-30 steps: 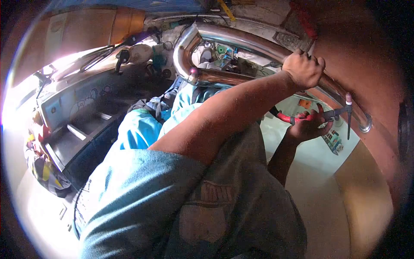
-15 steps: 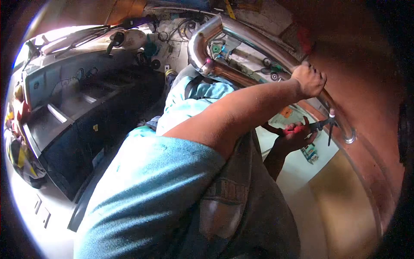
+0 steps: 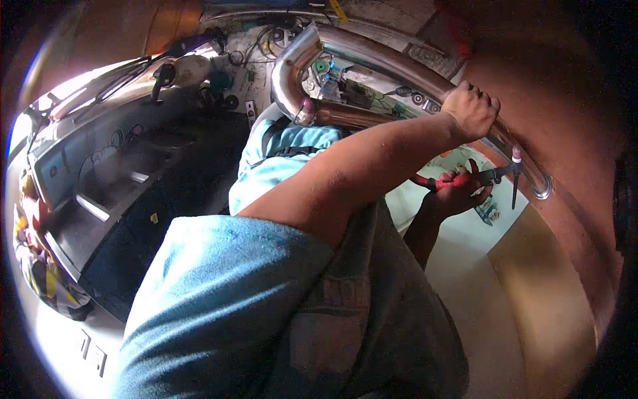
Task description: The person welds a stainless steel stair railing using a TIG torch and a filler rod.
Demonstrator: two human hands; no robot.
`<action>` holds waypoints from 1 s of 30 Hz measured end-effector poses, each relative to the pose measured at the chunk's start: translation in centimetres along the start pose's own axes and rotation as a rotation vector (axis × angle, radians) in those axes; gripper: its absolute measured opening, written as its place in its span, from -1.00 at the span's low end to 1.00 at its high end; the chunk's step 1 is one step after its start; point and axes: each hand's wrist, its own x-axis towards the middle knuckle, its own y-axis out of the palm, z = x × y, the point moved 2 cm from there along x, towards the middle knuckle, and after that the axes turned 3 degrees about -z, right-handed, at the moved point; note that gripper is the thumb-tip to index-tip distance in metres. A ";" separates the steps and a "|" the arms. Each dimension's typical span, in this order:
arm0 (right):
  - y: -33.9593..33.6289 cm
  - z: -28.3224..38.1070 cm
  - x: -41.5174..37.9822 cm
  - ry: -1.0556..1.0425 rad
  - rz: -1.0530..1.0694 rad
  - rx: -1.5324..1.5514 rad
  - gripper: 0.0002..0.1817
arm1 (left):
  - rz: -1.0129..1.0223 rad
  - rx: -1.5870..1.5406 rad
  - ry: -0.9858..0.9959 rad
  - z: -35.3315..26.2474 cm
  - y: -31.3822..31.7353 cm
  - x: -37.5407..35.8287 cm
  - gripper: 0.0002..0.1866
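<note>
My left hand (image 3: 470,111) is closed round a shiny bent metal tube (image 3: 392,61), with my forearm reaching across the middle of the view. The tube runs down to a round flange (image 3: 543,187) on a reddish-brown surface. Below it, my right hand (image 3: 455,193) holds a TIG welding torch (image 3: 497,175) by its red and grey handle. The pale ceramic cup points up beside the tube's lower end, and the dark back cap points down. Whether the cup touches the tube cannot be made out. At the tube's far end is a squared bend with a visible weld joint.
A dark open frame with compartments (image 3: 126,219) stands at left. Cables (image 3: 269,43) and several tools lie on the floor behind the tube. A small green-and-white item (image 3: 488,211) lies below my right hand. The reddish-brown surface (image 3: 531,86) rises at right.
The view has shifted, so the tube's bend and the far floor sit further left. My left hand keeps its hold on the tube, and the torch stays in my right hand near the flange.
</note>
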 end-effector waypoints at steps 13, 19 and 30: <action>4.6 3.2 -4.0 0.004 0.064 0.011 -0.38 | 0.092 -0.562 0.403 5.3 -26.5 -14.3 -0.78; 11.8 6.3 -11.0 -0.063 0.449 -0.007 -0.36 | 0.299 -0.475 0.038 12.7 -33.9 -21.9 -0.80; 18.2 8.0 -16.9 -0.200 0.446 -0.092 -0.51 | 0.179 -0.514 0.044 17.3 -37.0 -28.3 -0.62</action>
